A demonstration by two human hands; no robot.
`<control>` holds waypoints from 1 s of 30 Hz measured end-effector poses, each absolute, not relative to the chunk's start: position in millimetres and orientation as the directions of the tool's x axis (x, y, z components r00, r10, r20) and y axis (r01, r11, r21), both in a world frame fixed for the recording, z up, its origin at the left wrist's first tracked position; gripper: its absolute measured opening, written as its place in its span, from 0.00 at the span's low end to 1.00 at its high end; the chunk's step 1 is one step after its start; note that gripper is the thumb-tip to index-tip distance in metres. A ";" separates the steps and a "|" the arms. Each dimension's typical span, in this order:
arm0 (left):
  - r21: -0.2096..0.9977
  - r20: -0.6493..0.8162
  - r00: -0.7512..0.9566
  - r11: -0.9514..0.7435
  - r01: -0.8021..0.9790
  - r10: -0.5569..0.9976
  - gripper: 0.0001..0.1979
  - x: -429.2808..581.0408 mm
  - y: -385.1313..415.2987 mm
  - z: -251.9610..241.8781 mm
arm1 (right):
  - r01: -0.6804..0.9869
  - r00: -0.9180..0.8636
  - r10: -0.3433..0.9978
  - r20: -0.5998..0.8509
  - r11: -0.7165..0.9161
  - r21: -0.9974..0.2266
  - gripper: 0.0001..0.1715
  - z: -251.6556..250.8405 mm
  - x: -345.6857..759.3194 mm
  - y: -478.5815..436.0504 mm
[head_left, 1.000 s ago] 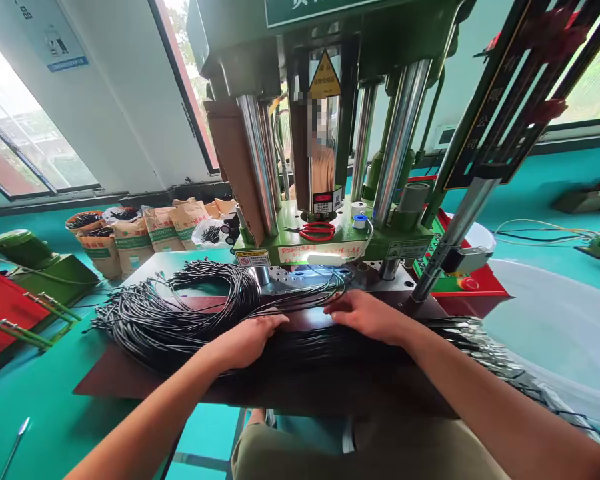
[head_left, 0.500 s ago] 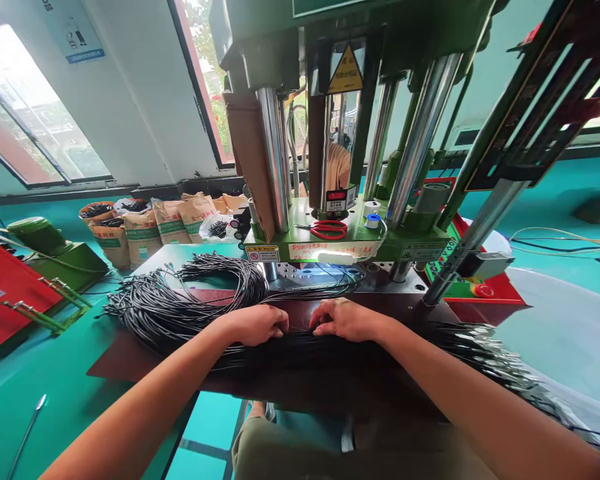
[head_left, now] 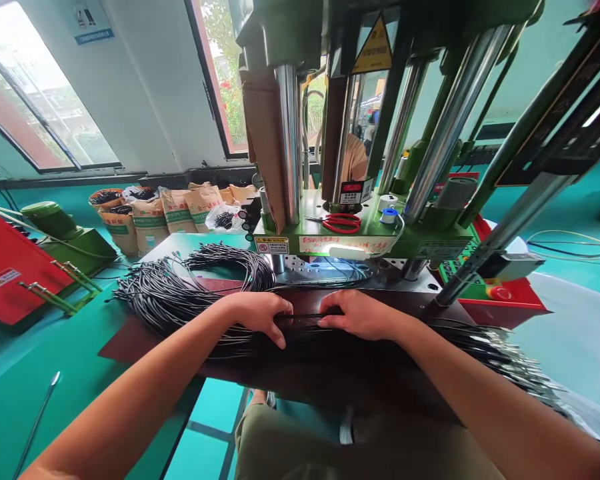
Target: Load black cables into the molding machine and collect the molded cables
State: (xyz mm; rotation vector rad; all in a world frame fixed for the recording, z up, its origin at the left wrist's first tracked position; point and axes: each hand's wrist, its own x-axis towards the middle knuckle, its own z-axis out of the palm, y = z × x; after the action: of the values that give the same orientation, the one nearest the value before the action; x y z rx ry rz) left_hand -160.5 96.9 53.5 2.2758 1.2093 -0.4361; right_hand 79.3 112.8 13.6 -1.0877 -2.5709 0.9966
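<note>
My left hand (head_left: 264,313) is over the black cables, its thumb spread down away from its bent fingers. A thin black cable (head_left: 306,315) runs across the gap between both hands. My right hand (head_left: 363,315) has its fingertips and thumb closed around that cable. Beneath the hands, a bundle of straight black cables (head_left: 300,343) lies along a dark red-brown board (head_left: 125,340). To the right the bundle fans out in pale metallic ends (head_left: 517,363). Left of my left hand sits a large coiled heap of black cables (head_left: 167,297).
A green press (head_left: 290,233) with steel columns stands just behind the board. Red-handled scissors (head_left: 341,223), a blue-and-white tape roll (head_left: 389,215) and a lit lamp (head_left: 349,253) are on it. A metal rod (head_left: 40,407) lies on the green table (head_left: 85,393). Paper sacks (head_left: 150,217) line the wall.
My left thumb has spread away from its fingers, which were bunched together before. A cable now shows between the hands. The whole view has shifted slightly.
</note>
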 end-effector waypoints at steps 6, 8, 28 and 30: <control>0.338 -0.547 0.557 -0.445 0.830 0.625 0.18 -159.9 102.7 46.6 | 0.578 -0.755 0.634 -0.165 0.526 -0.623 0.19 17.5 75.9 108.5; 0.357 -0.544 0.556 -0.425 0.831 0.629 0.15 -160.8 102.5 45.5 | 0.574 -0.763 0.625 -0.163 0.542 -0.614 0.17 17.9 73.8 107.3; 0.427 -0.492 0.619 -0.450 0.784 0.612 0.19 -160.0 99.6 52.7 | 0.506 -0.811 0.579 -0.085 0.622 -0.597 0.12 16.8 74.0 110.2; 0.433 -0.483 0.620 -0.447 0.783 0.618 0.17 -160.1 99.2 52.5 | 0.487 -0.817 0.573 -0.060 0.633 -0.602 0.11 18.7 74.7 108.8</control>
State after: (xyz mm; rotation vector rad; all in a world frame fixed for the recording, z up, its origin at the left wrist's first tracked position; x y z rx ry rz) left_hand -160.1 99.2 52.5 2.2091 1.0944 -0.3371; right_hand 74.7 108.8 18.7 -0.8860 -2.7130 0.9382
